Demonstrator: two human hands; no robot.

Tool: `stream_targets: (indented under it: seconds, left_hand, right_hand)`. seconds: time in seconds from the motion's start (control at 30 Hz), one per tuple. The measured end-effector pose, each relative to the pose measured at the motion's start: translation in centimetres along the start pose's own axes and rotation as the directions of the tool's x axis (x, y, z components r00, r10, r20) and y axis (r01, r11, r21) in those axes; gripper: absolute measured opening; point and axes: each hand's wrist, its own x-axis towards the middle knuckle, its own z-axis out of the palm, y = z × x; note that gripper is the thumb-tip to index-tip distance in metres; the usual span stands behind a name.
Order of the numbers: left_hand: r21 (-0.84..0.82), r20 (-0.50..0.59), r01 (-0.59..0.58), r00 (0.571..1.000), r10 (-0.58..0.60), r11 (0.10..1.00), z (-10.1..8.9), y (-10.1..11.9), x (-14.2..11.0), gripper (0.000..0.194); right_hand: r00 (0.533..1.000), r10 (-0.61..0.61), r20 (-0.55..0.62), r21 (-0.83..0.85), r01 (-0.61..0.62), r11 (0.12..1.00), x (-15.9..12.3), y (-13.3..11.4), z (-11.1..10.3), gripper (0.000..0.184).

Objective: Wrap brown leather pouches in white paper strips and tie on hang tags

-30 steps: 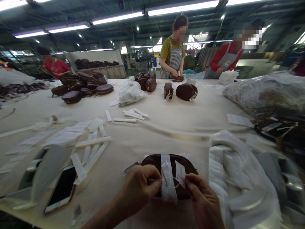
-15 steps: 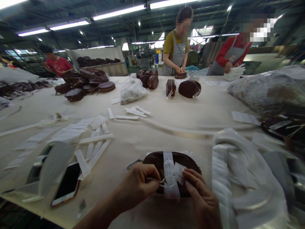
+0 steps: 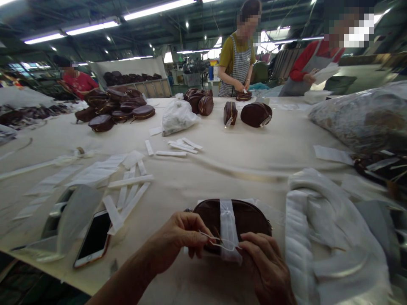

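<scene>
A dark brown oval zip bag (image 3: 251, 216) lies on the table in front of me, with a band of white translucent wrapping (image 3: 227, 220) around its middle. My left hand (image 3: 182, 237) pinches one end of a thin white tag string (image 3: 219, 243) just over the bag. The string forms a loop that runs across the wrapping to the fingertips of my right hand (image 3: 262, 258), which are closed on its other end. The white paper tag is hidden, probably behind the right fingers. A small metal fitting (image 3: 188, 210) shows at the bag's left end.
A phone (image 3: 93, 237), a tape dispenser (image 3: 68, 216) and white paper strips (image 3: 133, 190) lie left. White padded wrapping (image 3: 299, 228) sits right, near a large plastic bag (image 3: 362, 116). Brown bags (image 3: 111, 106) are piled farther back. Co-workers (image 3: 235, 63) stand across the table.
My right fingers have shifted over the tag, which showed earlier and is now out of sight. The left hand has opened the string into a wider loop. The view has shifted slightly.
</scene>
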Motion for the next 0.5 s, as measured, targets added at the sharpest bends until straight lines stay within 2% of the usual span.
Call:
stream_targets:
  seconds: [0.07, 0.17, 0.27, 0.37, 0.43, 0.5]
  left_hand:
    - [-0.053, 0.021, -0.005, 1.000, 0.006, 0.999, -0.2, -0.1, 0.0, 0.021]
    - [-0.130, 0.079, -0.014, 0.997, 0.024, 0.991, -0.6, -0.1, 0.0, 0.021]
    - [-0.193, 0.142, 0.000, 0.990, 0.028, 0.981, -0.6, 0.0, 0.0, 0.021]
    - [-0.234, 0.198, 0.033, 0.980, 0.014, 0.972, -0.3, 0.4, -0.2, 0.022]
    - [-0.244, 0.212, 0.038, 0.977, 0.015, 0.969, -0.1, 0.8, -0.3, 0.022]
    - [-0.235, 0.198, 0.024, 0.980, 0.024, 0.972, 0.0, 1.2, -0.6, 0.021]
  right_hand:
    - [0.997, -0.008, 0.073, 0.068, 0.003, 0.998, 0.3, -0.3, -0.5, 0.013]
    - [0.965, 0.104, 0.243, 0.280, -0.172, 0.944, 0.7, -0.8, -1.1, 0.011]
    - [0.885, 0.142, 0.443, 0.467, -0.363, 0.806, 1.4, -1.2, -1.6, 0.010]
    - [0.819, 0.087, 0.567, 0.603, -0.484, 0.634, 2.4, -1.7, -1.6, 0.009]
    - [0.800, 0.055, 0.597, 0.660, -0.530, 0.533, 2.8, -2.1, -1.1, 0.009]
    - [0.801, 0.048, 0.596, 0.695, -0.545, 0.469, 2.8, -2.6, -0.5, 0.010]
